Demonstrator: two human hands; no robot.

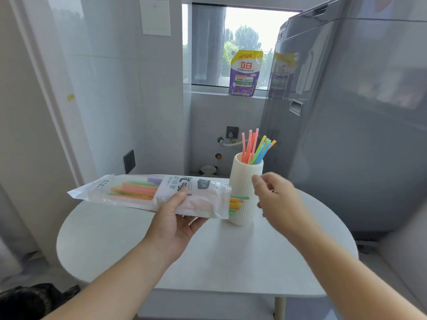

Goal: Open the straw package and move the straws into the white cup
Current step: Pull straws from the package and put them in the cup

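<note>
My left hand (pixel 178 218) grips a long clear straw package (pixel 129 192), held level above the table. Coloured straws (pixel 236 203) stick out of its open right end, just in front of the white cup. The ribbed white cup (pixel 242 181) stands upright on the round white table (pixel 219 262) and holds several straws (pixel 255 147) in pink, orange, green, yellow and blue. Just right of the cup hovers my right hand (pixel 277 199), its fingers apart and holding nothing.
A grey washing machine (pixel 346 112) stands close on the right. A purple detergent pouch (pixel 245 73) sits on the window sill behind the table. A wall rises on the left. A dark object (pixel 30 299) lies on the floor at lower left.
</note>
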